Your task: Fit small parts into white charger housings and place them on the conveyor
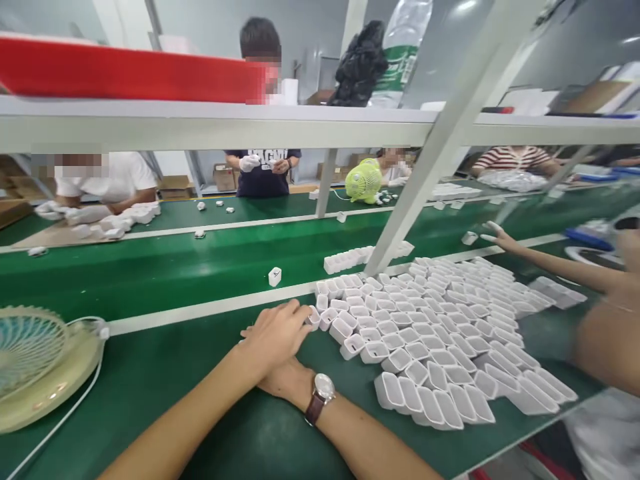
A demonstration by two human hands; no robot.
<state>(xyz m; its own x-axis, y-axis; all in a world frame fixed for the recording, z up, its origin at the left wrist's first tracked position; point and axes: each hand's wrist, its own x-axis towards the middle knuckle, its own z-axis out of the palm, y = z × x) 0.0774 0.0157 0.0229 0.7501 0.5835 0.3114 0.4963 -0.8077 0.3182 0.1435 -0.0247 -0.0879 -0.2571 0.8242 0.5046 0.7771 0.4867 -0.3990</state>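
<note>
My left hand (278, 333) crosses over my right hand and reaches rightward. Its curled fingers and thumb close on a small white plastic cup (313, 320) at the left edge of a large group of similar cups (420, 333). Beneath it lies my right hand (283, 381), with a watch (324, 387) on the wrist and pointing to the left. The right fingers are mostly covered, so whatever they may hold is hidden. Just beyond both hands, a single white cup (275, 277) stands on the green conveyor belt (175, 277).
A pale fan (35, 367) with a cord lies at left. A slanted post (425, 153) and a shelf (215, 133) stand ahead. At right, a co-worker's arm (555, 263) extends over the belt towards another cup (469, 238). Several people sit or stand across the belt.
</note>
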